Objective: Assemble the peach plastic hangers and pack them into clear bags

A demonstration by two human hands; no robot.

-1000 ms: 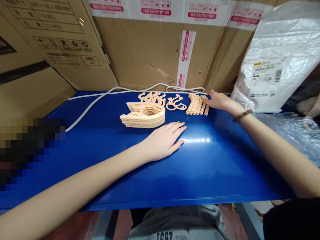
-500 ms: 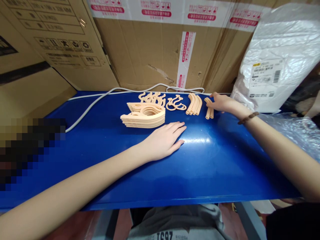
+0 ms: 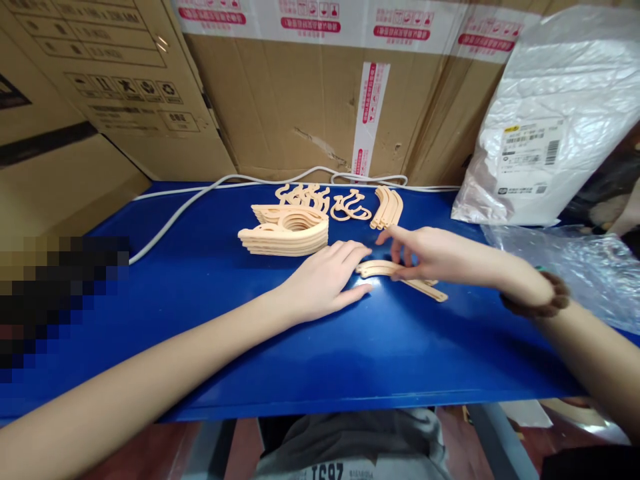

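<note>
My left hand (image 3: pixel 325 281) lies flat on the blue table, fingers stretched out and holding nothing, beside a stack of beige folded hanger pieces (image 3: pixel 285 241). In front of its fingertips are beige curved hanger arms (image 3: pixel 379 268), slightly fanned apart. My right hand (image 3: pixel 417 255) has them between its thumb and curled fingers, with the index finger raised; its palm hides part of them. Farther back lie several beige hanger hooks (image 3: pixel 306 197), a smaller group of hooks (image 3: pixel 351 207) and a row of more curved arms (image 3: pixel 387 208).
Cardboard boxes (image 3: pixel 295 100) stand along the back and left of the blue table (image 3: pixel 280 367). A white cable (image 3: pixel 175 223) runs along the rear. At the right are a white plastic mailer (image 3: pixel 530 93) and clear plastic wrap (image 3: pixel 595 270).
My right hand has brought the curved hanger arms from the back right toward the middle, near my left fingertips. The left hand stays in place.
</note>
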